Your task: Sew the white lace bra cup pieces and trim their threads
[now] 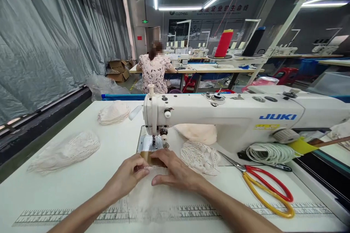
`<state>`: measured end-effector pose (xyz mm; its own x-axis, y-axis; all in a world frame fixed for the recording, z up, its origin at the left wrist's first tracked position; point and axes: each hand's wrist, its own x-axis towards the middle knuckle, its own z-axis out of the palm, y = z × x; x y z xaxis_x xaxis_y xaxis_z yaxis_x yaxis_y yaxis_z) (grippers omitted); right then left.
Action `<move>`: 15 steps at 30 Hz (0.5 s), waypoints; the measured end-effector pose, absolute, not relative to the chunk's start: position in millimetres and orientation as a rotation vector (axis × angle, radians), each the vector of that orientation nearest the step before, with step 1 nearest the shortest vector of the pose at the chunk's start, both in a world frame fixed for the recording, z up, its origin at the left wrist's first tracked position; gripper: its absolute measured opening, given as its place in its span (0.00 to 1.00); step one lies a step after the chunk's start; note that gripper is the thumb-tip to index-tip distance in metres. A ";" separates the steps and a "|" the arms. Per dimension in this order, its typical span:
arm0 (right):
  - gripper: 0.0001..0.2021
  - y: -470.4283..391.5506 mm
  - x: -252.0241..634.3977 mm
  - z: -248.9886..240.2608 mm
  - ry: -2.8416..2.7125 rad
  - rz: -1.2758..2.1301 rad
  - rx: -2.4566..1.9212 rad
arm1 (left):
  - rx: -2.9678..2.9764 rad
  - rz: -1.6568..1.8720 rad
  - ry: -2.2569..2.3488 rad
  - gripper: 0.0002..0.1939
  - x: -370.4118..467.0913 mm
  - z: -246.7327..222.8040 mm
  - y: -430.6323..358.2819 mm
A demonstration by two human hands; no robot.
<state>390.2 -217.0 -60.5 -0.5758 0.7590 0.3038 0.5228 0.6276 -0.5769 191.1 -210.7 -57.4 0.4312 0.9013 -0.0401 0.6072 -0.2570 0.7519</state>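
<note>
A thin, sheer white piece of fabric (149, 198) lies in front of the white sewing machine (202, 109). My left hand (127, 176) pinches its upper edge between thumb and fingers. Beside it, my right hand (177, 171) rests palm down with thumb and fingers apart, its fingertips over the brown plate (146, 156) at the machine bed. The presser foot (154, 141) is just beyond both hands. Lace fabric (201, 156) lies under the machine arm, to the right of my right hand. Fingers partly hide the fabric's far edge.
Scissors (266, 185) with red and yellow handles lie at the right, near a coiled white cord (270, 153). Stacked lace pieces (71, 149) and another fabric pile (114, 112) sit at the left. A printed ruler (199, 212) crosses the front. A person (154, 67) sits at a table beyond.
</note>
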 end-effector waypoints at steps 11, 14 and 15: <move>0.09 -202.5 389.7 -69.1 -2.188 0.493 -1.488 | 1.963 0.491 1.183 0.15 196.7 -60.3 -188.9; 0.08 -198.5 385.8 -74.3 -2.196 0.348 -1.596 | 2.444 0.730 1.248 0.14 198.3 -68.7 -191.5; 0.08 -197.3 384.4 -75.8 -2.206 0.304 -1.618 | 2.617 0.850 1.221 0.14 200.1 -70.7 -193.5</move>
<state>384.4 -197.3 -75.8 -0.2603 0.9488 0.1791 0.8652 0.3116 -0.3929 200.1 -193.5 -70.7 0.5134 0.7393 0.4358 0.6655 -0.6636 0.3417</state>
